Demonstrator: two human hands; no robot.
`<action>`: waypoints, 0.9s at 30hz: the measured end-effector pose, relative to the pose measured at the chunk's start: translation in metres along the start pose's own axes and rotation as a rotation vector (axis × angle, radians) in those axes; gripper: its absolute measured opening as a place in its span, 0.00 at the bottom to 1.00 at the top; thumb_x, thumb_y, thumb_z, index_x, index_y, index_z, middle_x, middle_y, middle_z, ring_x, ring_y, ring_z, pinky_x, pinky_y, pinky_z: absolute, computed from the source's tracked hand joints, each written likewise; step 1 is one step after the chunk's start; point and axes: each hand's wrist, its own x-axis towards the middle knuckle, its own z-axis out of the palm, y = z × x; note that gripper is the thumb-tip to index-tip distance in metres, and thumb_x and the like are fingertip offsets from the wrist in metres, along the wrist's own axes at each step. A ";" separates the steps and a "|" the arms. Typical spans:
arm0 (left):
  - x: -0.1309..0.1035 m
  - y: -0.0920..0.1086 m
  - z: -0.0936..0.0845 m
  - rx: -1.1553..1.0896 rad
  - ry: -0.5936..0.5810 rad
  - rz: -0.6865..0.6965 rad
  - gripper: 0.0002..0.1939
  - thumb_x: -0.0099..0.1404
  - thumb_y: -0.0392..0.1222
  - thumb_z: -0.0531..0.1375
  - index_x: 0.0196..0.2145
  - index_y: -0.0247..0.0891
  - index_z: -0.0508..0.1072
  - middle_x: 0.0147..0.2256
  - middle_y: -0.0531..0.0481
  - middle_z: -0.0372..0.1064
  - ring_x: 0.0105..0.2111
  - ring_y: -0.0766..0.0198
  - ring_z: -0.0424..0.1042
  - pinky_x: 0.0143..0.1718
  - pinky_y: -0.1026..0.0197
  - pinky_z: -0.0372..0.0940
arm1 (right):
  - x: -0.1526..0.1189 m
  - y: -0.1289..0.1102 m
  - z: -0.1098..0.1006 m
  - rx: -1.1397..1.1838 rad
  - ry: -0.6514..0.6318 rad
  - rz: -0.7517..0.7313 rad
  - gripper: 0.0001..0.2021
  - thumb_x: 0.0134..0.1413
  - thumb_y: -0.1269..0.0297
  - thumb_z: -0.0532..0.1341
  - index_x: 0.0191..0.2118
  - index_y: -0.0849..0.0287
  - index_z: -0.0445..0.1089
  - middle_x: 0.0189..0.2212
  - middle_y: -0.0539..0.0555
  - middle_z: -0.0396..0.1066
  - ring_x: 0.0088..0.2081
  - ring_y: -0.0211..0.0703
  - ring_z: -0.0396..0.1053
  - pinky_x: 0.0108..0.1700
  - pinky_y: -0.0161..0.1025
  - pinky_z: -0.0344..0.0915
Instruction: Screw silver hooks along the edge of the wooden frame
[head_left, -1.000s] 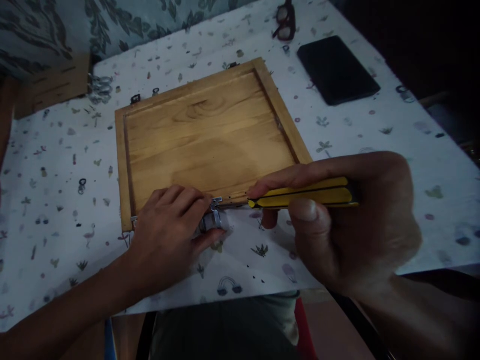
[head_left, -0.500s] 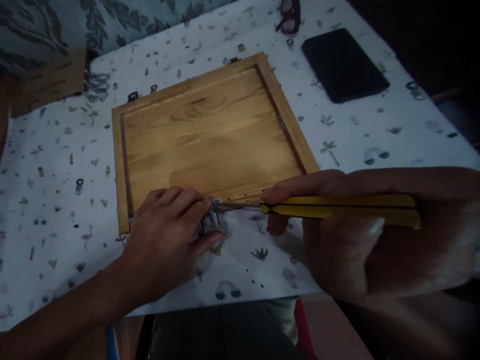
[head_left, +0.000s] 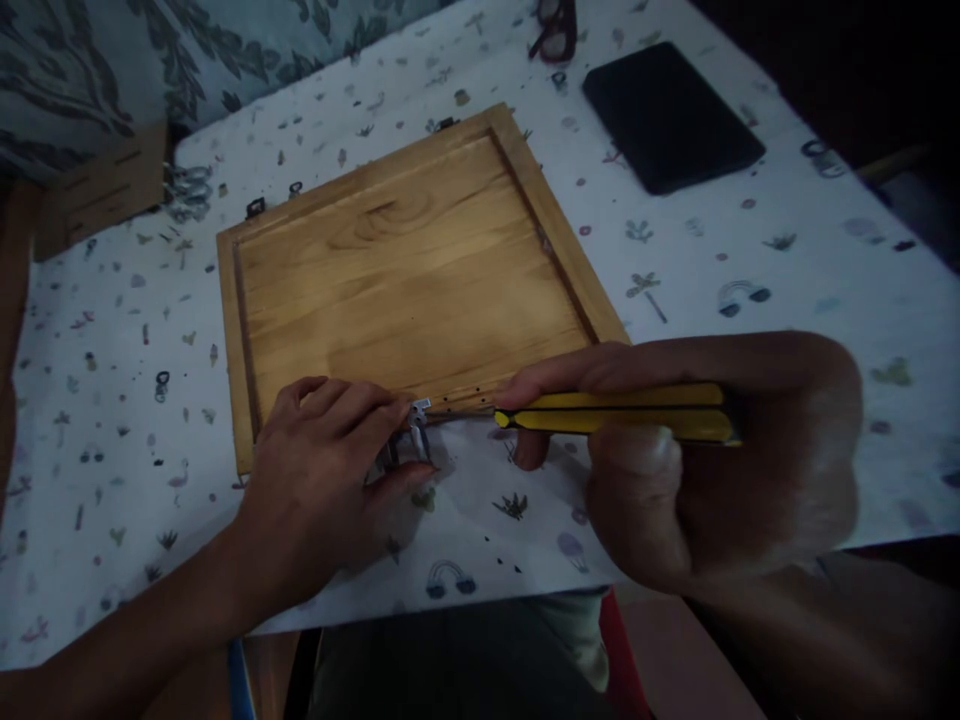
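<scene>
A wooden framed panel [head_left: 405,250] lies on the patterned tablecloth. At its near edge my left hand [head_left: 322,460] pinches a small metal bracket [head_left: 418,428] between thumb and fingers, against the wood. My right hand [head_left: 720,470] is closed round the yellow handle of a screwdriver [head_left: 622,412]. The screwdriver's thin shaft points left along the near edge, its tip at or very near the bracket. Small dark holes show in the wood between the two hands. My left fingers hide part of the bracket.
A black tablet-like slab [head_left: 671,118] lies at the back right, with dark-framed glasses [head_left: 555,28] left of it. Brown cardboard [head_left: 105,190] and a cluster of shiny metal pieces [head_left: 189,190] are at the back left. Dark catches stick out from the panel's far edge.
My right hand and the screwdriver have shifted left and show smaller. The panel, bracket and left hand appear slightly further left, along with the whole view.
</scene>
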 end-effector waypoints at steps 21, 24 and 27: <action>-0.002 -0.001 0.000 0.012 -0.018 0.004 0.19 0.74 0.57 0.53 0.46 0.41 0.75 0.42 0.45 0.78 0.40 0.50 0.76 0.48 0.39 0.68 | 0.000 0.000 -0.002 -0.083 0.012 -0.010 0.09 0.58 0.58 0.66 0.44 0.44 0.74 0.36 0.49 0.81 0.31 0.52 0.78 0.29 0.49 0.74; -0.002 -0.001 0.000 0.011 -0.030 -0.008 0.19 0.74 0.57 0.52 0.45 0.43 0.76 0.42 0.46 0.78 0.40 0.51 0.76 0.48 0.40 0.68 | 0.001 0.001 -0.001 -0.075 0.003 -0.057 0.10 0.57 0.58 0.67 0.45 0.44 0.74 0.35 0.50 0.81 0.29 0.52 0.77 0.26 0.48 0.73; -0.001 -0.001 0.000 -0.002 -0.024 -0.007 0.18 0.73 0.56 0.54 0.45 0.41 0.77 0.43 0.44 0.78 0.40 0.50 0.76 0.48 0.39 0.69 | 0.002 0.002 0.000 -0.081 0.016 -0.053 0.10 0.57 0.59 0.67 0.46 0.43 0.74 0.35 0.49 0.81 0.28 0.50 0.77 0.27 0.47 0.74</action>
